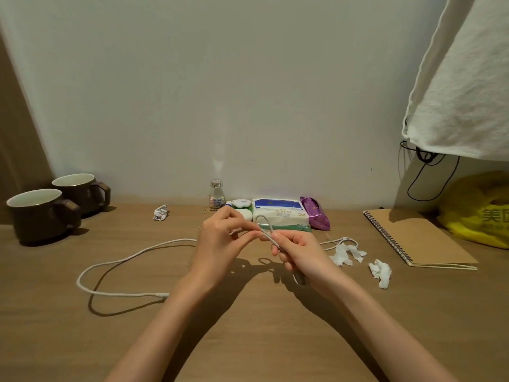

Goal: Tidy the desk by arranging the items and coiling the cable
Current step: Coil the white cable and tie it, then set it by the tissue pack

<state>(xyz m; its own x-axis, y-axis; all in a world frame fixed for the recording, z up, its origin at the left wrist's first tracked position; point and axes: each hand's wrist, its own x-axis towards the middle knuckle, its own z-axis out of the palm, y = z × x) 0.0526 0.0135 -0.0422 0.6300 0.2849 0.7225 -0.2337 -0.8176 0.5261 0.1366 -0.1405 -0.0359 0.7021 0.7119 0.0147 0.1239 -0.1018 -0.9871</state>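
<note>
A white cable (110,264) lies in a wide loop on the wooden desk (248,340) to the left. One end of it rises into both hands above the desk's middle. My left hand (220,241) pinches the cable with thumb and fingertips. My right hand (298,255) is closed around the cable's end, and the plug sticks out below the palm. A small loop of cable arches up between the two hands.
Two brown mugs (41,213) stand at the far left. A crumpled wrapper (160,212), a small bottle (215,194), tissue packs (279,213) and a purple packet (315,213) line the wall. Crumpled tissues (380,271), a spiral notebook (418,238) and a yellow bag (479,208) lie right.
</note>
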